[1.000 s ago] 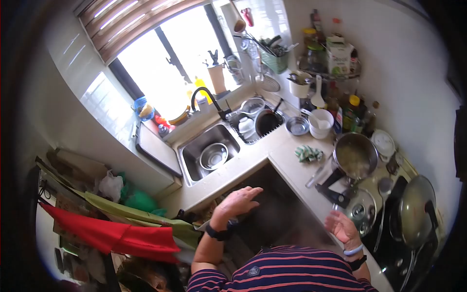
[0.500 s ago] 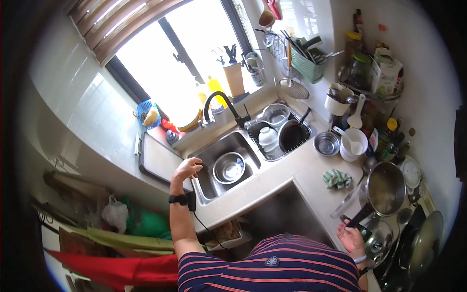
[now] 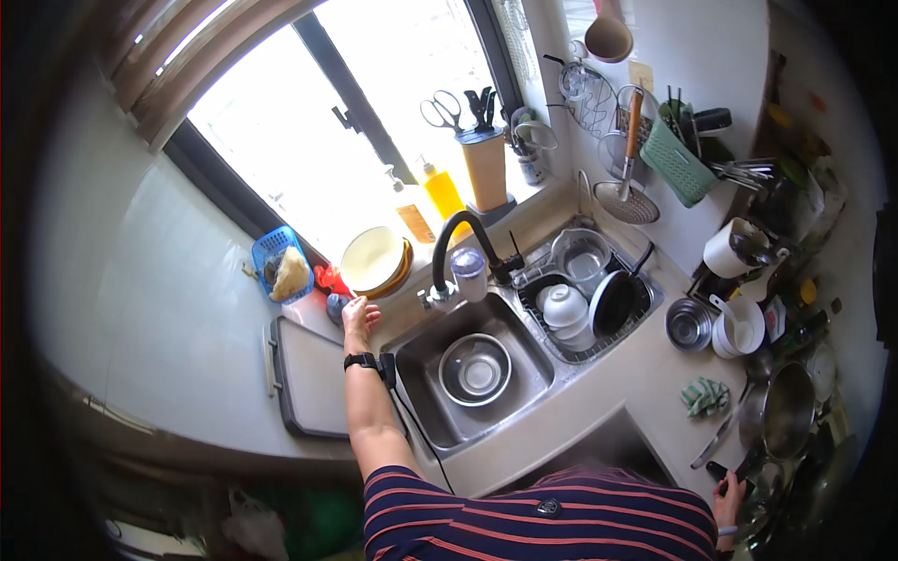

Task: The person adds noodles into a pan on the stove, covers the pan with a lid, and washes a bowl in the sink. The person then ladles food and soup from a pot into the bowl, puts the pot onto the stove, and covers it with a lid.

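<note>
My left hand (image 3: 359, 321) reaches past the sink's left corner. Its fingers are loosely apart, and nothing shows in them. Just beyond stand a stack of bowls (image 3: 372, 257) and a small dark jar (image 3: 337, 307) on the sill ledge. Down at the lower right, my right hand (image 3: 726, 505) is beside a black handle (image 3: 718, 470), its fingers overlapping it in view; whether they grip it is unclear. In the sink (image 3: 421, 374) lies a metal basin (image 3: 475, 369). The black faucet (image 3: 452, 224) arches over the sink's far edge.
A drying rack (image 3: 645, 309) holds white bowls (image 3: 566, 309) and a black pan (image 3: 613, 304). A folded cutting board (image 3: 313, 379) lies left of the sink. On the right counter are a green-striped cloth (image 3: 705, 396) and a pot (image 3: 789, 409). Soap bottles (image 3: 440, 190) line the window.
My left hand has moved forward from the sink's left edge towards the stacked bowls. The view has shifted closer to the window. My right hand stays near the black handle, its palm now less visible.
</note>
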`<act>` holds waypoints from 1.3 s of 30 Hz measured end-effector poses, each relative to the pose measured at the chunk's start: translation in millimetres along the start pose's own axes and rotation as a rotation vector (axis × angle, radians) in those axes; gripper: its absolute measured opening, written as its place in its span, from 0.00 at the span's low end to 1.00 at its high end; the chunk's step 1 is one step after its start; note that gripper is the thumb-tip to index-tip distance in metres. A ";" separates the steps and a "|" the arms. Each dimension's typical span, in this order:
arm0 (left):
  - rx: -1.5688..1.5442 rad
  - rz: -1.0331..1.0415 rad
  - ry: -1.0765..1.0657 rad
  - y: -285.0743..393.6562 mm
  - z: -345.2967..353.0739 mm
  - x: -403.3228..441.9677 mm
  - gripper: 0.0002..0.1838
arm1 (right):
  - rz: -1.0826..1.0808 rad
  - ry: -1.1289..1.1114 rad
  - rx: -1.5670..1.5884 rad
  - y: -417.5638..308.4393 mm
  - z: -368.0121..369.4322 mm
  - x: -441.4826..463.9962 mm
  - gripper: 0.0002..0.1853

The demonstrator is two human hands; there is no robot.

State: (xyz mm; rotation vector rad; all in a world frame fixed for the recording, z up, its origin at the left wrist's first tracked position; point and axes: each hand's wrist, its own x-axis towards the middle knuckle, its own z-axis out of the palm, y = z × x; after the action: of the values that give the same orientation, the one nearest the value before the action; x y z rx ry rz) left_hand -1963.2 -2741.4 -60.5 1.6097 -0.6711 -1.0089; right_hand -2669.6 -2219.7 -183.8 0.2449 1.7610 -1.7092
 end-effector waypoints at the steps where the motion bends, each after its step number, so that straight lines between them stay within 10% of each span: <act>1: 0.000 -0.002 -0.007 -4.2 -0.7 17.2 0.16 | -0.003 0.007 0.002 -0.6 2.4 -0.5 0.16; 12: -0.035 -0.005 0.222 -12.2 0.1 86.1 0.14 | 0.060 0.152 -0.085 8.5 -23.6 27.1 0.14; 39: -0.472 0.001 -0.104 25.3 11.6 49.8 0.04 | 0.070 0.255 -0.209 -1.1 -4.7 11.2 0.14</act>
State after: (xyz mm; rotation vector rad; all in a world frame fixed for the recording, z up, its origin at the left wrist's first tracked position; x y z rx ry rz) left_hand -1947.4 -2795.4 -50.5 1.1509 -0.4568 -1.1564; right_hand -2680.2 -2218.9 -189.6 0.4415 2.0744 -1.4824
